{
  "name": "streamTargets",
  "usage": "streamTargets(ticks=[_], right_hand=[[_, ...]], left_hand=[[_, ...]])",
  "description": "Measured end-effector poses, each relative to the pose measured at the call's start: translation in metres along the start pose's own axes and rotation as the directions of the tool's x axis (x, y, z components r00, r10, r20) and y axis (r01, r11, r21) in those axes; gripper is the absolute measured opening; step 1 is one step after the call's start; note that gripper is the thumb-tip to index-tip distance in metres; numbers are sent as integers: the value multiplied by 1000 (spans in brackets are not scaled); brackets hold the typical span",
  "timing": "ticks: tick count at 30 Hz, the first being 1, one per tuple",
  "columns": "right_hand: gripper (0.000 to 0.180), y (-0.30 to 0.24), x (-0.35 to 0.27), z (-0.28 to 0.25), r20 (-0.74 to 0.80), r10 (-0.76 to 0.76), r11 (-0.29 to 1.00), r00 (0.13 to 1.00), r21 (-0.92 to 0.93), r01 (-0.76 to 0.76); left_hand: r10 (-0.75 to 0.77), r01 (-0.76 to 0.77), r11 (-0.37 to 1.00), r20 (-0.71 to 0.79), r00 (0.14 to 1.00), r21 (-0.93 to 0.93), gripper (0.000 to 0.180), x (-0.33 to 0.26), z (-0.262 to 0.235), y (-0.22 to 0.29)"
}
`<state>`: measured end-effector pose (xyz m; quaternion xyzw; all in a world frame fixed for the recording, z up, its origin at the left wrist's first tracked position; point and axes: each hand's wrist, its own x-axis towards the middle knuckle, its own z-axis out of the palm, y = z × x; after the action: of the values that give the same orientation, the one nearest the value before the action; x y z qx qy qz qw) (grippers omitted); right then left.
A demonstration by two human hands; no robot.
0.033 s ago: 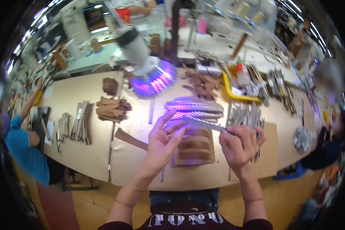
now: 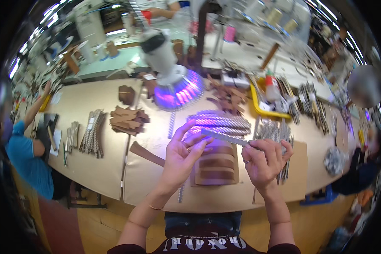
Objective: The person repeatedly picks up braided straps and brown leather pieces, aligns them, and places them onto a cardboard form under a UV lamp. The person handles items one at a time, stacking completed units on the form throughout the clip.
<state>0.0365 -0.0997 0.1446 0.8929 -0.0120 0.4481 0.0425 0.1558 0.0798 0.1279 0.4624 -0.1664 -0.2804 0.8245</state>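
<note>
Lamp (image 2: 180,89) and worktable (image 2: 139,182) have slid slightly rightward in view, the right hand (image 2: 264,163) pinching a pale strip (image 2: 226,137) that reaches the loosely spread left hand (image 2: 182,157) (whether gripped there, I cannot tell).

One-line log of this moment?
right hand: pinching narrow grey flat strip | left hand: at strip's left end, contact unclear | beyond: silvery braided bundle, purple-lit

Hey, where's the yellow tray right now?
In the head view, the yellow tray is on the table, right of centre, beyond the right hand and just right of the loose brown strips.
</note>
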Motion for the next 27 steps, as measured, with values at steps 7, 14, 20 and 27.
streamTargets(ticks=[7,14,20,27], right_hand=[[21,-8,32,44,49,-126,981,991,152,118],[36,0,47,62,202,99,904,974,392,-173],[50,-6,46,53,414,211,682,885,586,-437],[61,-10,47,50,572,222,388,790,691,-610]], left_hand=[[91,-114,985,-167,982,-129,44,29,-31,3],[131,-179,965,-240,962,-191,37,40,-62,2],[212,-274,934,-262,942,-228,38,43,-83,-5],[288,-343,926,-292,912,-156,39,38,-98,-1]])
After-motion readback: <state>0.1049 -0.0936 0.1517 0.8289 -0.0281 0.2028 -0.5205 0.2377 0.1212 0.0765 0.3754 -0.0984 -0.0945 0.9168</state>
